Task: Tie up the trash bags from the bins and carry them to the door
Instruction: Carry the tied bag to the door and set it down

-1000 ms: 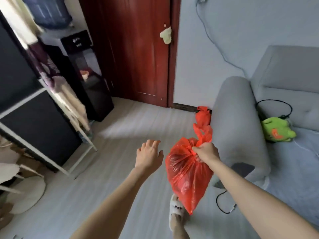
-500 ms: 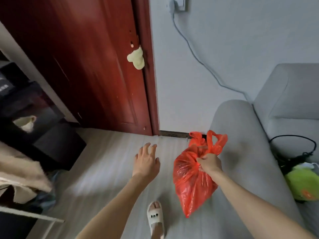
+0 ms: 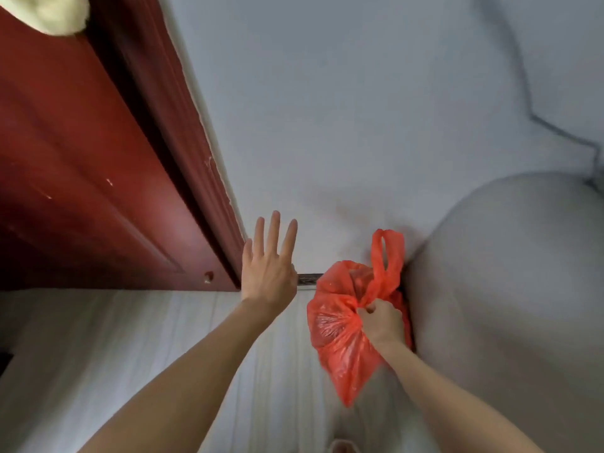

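My right hand [image 3: 380, 323] is closed around the gathered neck of a red plastic trash bag [image 3: 336, 335], which hangs in the air just above the floor. A red handle loop [image 3: 387, 256] sticks up behind it, against the wall beside the sofa arm; whether it belongs to the held bag or to another bag behind it I cannot tell. My left hand [image 3: 269, 266] is stretched forward with fingers spread, holding nothing, near the bottom corner of the dark red door [image 3: 81, 191].
A grey sofa arm [image 3: 510, 305] fills the right side, close to the bag. The pale wall [image 3: 343, 125] is straight ahead, with a cable running along it at upper right. Light wood floor [image 3: 98, 354] lies to the left. A slipper tip [image 3: 341, 447] shows at the bottom edge.
I have moved much closer to the door and wall, and the view has tilted down. The bag went forward with my right hand, toward the corner by the sofa arm. My left hand reached further ahead.
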